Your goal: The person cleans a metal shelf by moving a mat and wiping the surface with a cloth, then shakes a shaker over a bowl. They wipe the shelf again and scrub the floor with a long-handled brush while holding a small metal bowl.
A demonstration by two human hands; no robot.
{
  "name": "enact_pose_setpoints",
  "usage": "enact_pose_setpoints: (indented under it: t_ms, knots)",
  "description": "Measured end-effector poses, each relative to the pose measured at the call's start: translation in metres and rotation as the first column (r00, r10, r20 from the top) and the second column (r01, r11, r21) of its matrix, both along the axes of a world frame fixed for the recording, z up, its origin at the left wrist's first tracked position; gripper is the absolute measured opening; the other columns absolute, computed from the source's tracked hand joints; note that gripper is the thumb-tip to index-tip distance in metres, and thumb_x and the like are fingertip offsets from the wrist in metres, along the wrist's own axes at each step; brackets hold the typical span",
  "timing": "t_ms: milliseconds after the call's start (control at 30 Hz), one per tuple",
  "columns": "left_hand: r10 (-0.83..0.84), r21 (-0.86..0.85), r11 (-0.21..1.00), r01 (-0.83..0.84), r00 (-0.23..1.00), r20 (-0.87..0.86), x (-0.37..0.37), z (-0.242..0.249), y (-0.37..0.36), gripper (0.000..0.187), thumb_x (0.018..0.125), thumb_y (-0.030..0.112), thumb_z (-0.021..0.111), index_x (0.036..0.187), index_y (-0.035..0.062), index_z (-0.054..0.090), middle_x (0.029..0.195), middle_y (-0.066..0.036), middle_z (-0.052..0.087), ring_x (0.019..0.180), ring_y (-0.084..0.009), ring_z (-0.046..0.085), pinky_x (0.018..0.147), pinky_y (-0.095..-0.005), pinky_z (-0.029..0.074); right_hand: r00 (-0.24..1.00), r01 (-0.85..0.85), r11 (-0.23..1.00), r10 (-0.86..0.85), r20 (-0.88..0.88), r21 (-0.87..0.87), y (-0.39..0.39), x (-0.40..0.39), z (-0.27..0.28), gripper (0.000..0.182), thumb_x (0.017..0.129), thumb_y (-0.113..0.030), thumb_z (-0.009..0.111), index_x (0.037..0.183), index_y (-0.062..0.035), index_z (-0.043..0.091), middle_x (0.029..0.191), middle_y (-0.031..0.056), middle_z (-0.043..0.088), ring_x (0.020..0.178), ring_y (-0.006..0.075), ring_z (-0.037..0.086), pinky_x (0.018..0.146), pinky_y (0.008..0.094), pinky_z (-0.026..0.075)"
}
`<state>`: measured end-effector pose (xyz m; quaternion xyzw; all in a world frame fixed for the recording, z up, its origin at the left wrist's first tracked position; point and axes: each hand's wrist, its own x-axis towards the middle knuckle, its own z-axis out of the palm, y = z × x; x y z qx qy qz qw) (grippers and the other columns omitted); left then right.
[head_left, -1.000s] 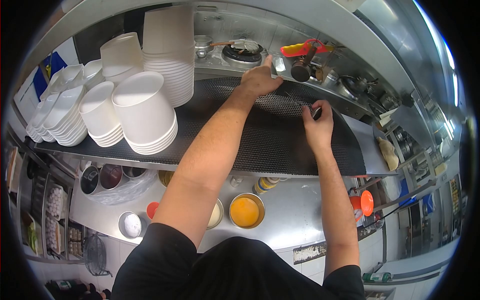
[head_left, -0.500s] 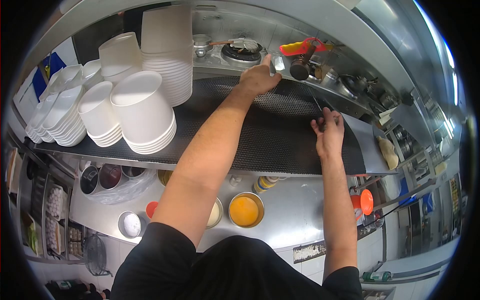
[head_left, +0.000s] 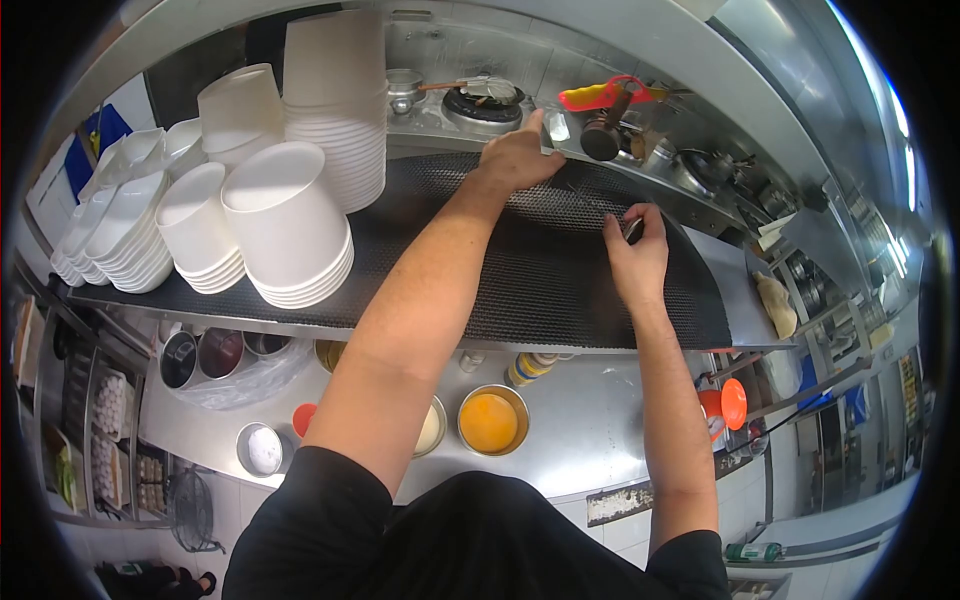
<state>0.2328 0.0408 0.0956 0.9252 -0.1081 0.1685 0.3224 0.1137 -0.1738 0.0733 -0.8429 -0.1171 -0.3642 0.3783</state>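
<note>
A black textured mat [head_left: 560,270] lies along the steel shelf, its surface raised and uneven toward the far edge. Over that far edge rests my left hand [head_left: 518,158], the index finger stretched forward and the thumb out to the right; its other fingers are partly hidden. Above the mat's right part, my right hand [head_left: 640,255] has its fingers curled toward the thumb. Something small, dark and shiny [head_left: 632,231] shows between them, too small to name. White paper tubs [head_left: 285,205] in nested stacks stand on the mat to the left.
White dishes [head_left: 125,225] are stacked at the far left. Behind the shelf are a stove burner [head_left: 482,108], a whisk [head_left: 490,88] and a dark ladle [head_left: 600,138]. On the lower counter stand a bowl of orange liquid [head_left: 490,420] and a bowl of white powder [head_left: 263,450].
My right hand has moved slightly left and turned, its fingers curling over toward the thumb. My left hand has stayed almost still at the mat's far edge.
</note>
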Motion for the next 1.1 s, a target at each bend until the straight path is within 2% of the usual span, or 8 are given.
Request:
enact_pose_setpoints:
  t_ms: [33,133,233,400,500,900,1100]
  knots:
    - [-0.001,-0.001,1.000,0.001,1.000,0.002,-0.002,0.001,0.000,0.098,0.093,0.049,0.065,0.170,0.0075,0.020,0.122,-0.021,0.076,0.128,-0.0347,0.067,0.115,-0.0459,0.044,1.000,0.004,1.000,-0.004,0.011,-0.011,0.000,0.001,0.000,0.027,0.089,-0.016,0.078,0.099,-0.0020,0.057,0.091,0.0119,0.056,0.082,0.0264,0.056,0.079,0.0384,0.048]
    - [-0.040,-0.012,0.999,0.039,0.995,-0.089,-0.010,0.010,0.002,0.095,0.095,0.046,0.065,0.169,0.0053,0.022,0.144,-0.023,0.065,0.140,-0.0360,0.058,0.120,-0.0460,0.041,0.999,0.015,0.999,-0.014,0.033,-0.033,0.000,0.004,-0.002,0.027,0.089,-0.016,0.079,0.099,-0.0020,0.057,0.092,0.0122,0.057,0.083,0.0268,0.057,0.080,0.0390,0.048]
    - [-0.010,0.000,1.000,0.010,1.000,0.000,-0.001,0.002,0.000,0.099,0.092,0.048,0.066,0.170,0.0070,0.021,0.122,-0.021,0.076,0.124,-0.0349,0.069,0.112,-0.0457,0.046,1.000,0.018,0.999,-0.017,0.026,-0.030,0.000,0.007,-0.001,0.027,0.089,-0.016,0.079,0.099,-0.0022,0.058,0.092,0.0124,0.057,0.084,0.0276,0.057,0.081,0.0396,0.048]
    - [-0.013,0.011,1.000,0.013,1.000,-0.010,0.002,0.000,0.000,0.100,0.092,0.048,0.066,0.170,0.0067,0.020,0.121,-0.020,0.077,0.124,-0.0338,0.070,0.113,-0.0445,0.047,1.000,0.022,1.000,-0.022,0.009,-0.014,0.003,0.008,0.000,0.027,0.088,-0.015,0.079,0.098,-0.0025,0.058,0.093,0.0125,0.057,0.084,0.0281,0.057,0.080,0.0403,0.048]
    - [-0.015,0.006,1.000,0.015,1.000,-0.009,0.002,0.000,0.000,0.100,0.092,0.049,0.066,0.170,0.0068,0.020,0.121,-0.019,0.077,0.124,-0.0333,0.069,0.113,-0.0441,0.046,0.997,0.016,0.999,-0.012,0.075,-0.051,0.003,0.009,-0.001,0.026,0.088,-0.015,0.079,0.098,-0.0027,0.059,0.093,0.0128,0.058,0.084,0.0287,0.058,0.080,0.0407,0.048]
    - [-0.015,0.017,1.000,0.016,0.999,-0.035,-0.004,0.004,0.001,0.100,0.092,0.049,0.066,0.170,0.0072,0.020,0.125,-0.020,0.075,0.128,-0.0335,0.067,0.114,-0.0449,0.045,0.999,0.024,0.998,-0.021,0.046,-0.059,0.005,0.009,0.000,0.026,0.088,-0.014,0.080,0.099,-0.0030,0.059,0.094,0.0138,0.058,0.086,0.0306,0.059,0.081,0.0417,0.049]
    - [-0.024,0.006,1.000,0.024,0.999,-0.029,-0.002,0.002,0.001,0.100,0.092,0.049,0.066,0.170,0.0071,0.019,0.125,-0.020,0.075,0.128,-0.0336,0.067,0.114,-0.0456,0.045,0.994,0.046,0.997,-0.040,0.102,-0.066,0.010,0.005,0.003,0.025,0.088,-0.014,0.080,0.099,-0.0029,0.060,0.096,0.0132,0.059,0.087,0.0306,0.059,0.082,0.0416,0.049]
